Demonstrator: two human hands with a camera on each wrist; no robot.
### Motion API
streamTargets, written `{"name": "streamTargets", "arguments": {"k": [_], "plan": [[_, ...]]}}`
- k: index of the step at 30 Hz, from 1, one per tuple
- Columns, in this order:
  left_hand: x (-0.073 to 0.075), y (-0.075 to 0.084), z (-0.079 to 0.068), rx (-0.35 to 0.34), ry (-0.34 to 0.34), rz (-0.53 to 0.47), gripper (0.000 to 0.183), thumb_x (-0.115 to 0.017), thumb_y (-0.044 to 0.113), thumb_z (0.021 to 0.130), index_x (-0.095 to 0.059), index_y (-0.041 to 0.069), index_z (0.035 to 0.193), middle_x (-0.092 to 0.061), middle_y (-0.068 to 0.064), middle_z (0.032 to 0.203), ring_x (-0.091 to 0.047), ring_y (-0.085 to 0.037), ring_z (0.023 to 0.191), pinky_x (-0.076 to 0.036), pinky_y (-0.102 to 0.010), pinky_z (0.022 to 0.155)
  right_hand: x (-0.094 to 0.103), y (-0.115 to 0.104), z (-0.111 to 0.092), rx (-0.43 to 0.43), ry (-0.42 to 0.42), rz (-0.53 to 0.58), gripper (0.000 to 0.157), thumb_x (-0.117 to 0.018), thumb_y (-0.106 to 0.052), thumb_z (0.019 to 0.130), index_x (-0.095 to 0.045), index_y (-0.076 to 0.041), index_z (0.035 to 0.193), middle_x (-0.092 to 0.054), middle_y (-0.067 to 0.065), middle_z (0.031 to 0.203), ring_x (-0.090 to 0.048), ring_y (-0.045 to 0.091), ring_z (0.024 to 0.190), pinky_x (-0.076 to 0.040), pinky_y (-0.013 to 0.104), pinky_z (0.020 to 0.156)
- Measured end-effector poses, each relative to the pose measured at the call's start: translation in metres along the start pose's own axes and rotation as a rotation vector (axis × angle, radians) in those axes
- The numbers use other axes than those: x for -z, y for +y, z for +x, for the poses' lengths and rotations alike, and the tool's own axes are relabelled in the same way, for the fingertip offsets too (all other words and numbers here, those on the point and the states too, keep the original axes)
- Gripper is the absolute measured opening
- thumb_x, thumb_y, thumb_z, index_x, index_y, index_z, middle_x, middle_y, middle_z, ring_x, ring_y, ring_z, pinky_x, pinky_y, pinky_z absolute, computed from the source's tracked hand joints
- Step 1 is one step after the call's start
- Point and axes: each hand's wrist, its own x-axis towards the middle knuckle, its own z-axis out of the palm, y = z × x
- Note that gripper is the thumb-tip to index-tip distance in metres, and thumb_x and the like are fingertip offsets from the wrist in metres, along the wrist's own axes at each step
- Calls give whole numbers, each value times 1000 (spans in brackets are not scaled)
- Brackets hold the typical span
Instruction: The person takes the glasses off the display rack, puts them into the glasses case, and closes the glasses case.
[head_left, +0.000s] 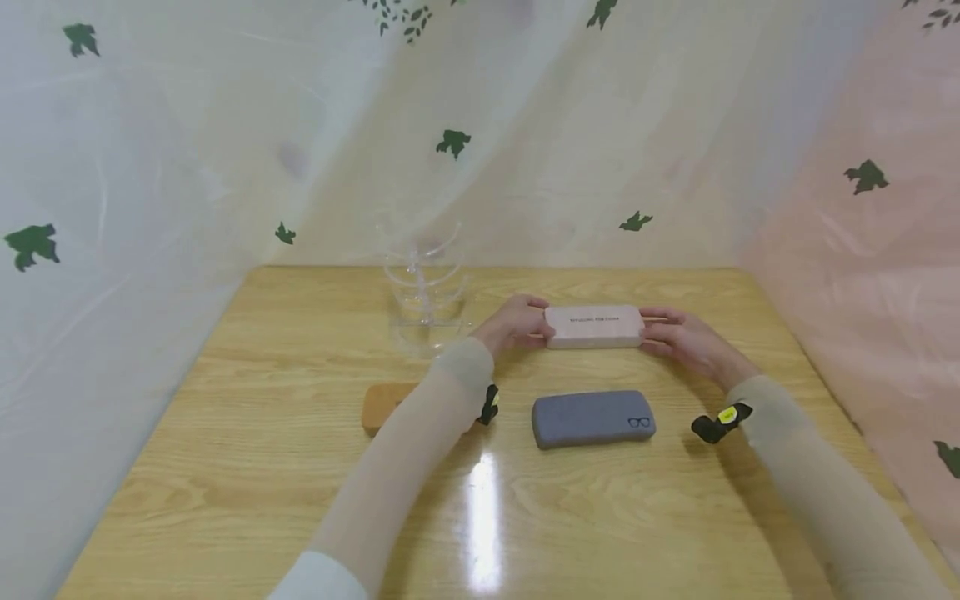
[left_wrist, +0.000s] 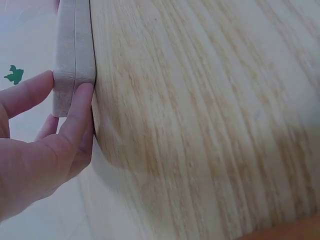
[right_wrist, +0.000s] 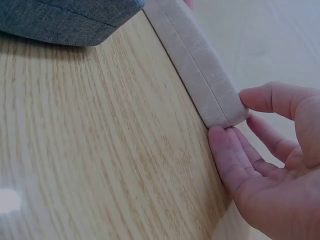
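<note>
A pale pink glasses case (head_left: 594, 326) with dark lettering on its lid lies on the table, its lid closed along a thin seam. My left hand (head_left: 521, 321) holds its left end, thumb and fingertips set against the corners. At the opposite end my right hand (head_left: 686, 340) grips it likewise, fingertips low by the tabletop in the right wrist view. Nearer to me, between the forearms, rests a blue-grey glasses case (head_left: 592, 419) with a small glasses print. An orange-brown case (head_left: 384, 406) is partly hidden under my left forearm.
A clear tiered stand with curved arms (head_left: 426, 292) stands at the back, left of my left hand. The wooden table (head_left: 225, 467) meets pale curtains (head_left: 337, 125) with green leaf prints at the back and sides.
</note>
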Motion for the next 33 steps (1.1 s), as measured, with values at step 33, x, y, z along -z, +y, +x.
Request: {"name": "streamTargets", "arguments": {"k": [33], "plan": [[98, 32, -116, -915, -15, 1140, 39, -66, 20, 100, -61, 7, 137, -58, -12, 141, -57, -29, 126, -49, -44, 104, -9, -89, -45, 709, 335, -1466, 41, -71, -4, 92, -60, 12, 128, -58, 35, 127, -56, 53, 116, -45, 64, 101]]}}
